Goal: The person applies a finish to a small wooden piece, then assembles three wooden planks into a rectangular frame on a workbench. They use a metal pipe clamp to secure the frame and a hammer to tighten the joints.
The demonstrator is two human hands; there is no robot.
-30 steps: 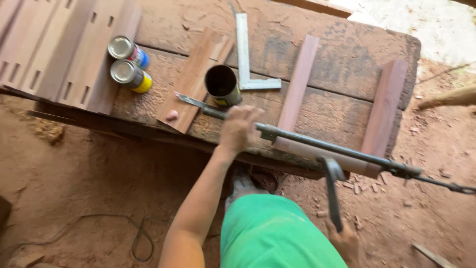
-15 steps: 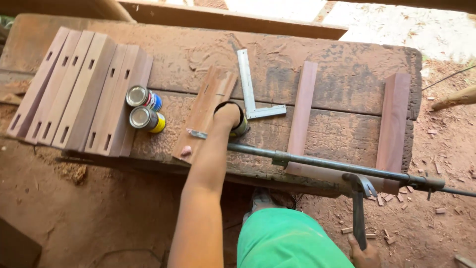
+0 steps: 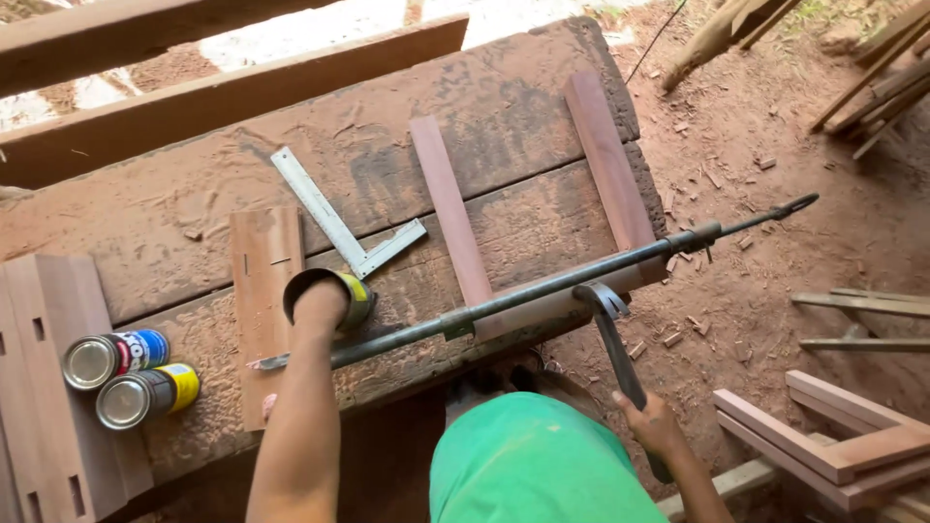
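Two tins (image 3: 131, 378) lie on their sides at the near left of the tabletop (image 3: 542, 116), lids shut, one blue-banded, one yellow-banded, touching each other; what's inside can't be seen. Just right of them, past a slotted wooden slat (image 3: 263, 291), stands an open black can (image 3: 334, 295) with a yellow band. The left hand (image 3: 320, 302) is down in its mouth, fingers dipped inside and hidden, so its grip can't be told. A steel square (image 3: 339, 225) lies just behind the can. In front of the can runs a long bar clamp (image 3: 542, 291), stretched along the tabletop's near edge across two reddish boards (image 3: 450, 218). The right hand (image 3: 651, 426) is clenched around the clamp's hanging handle (image 3: 620, 353), below the tabletop edge.
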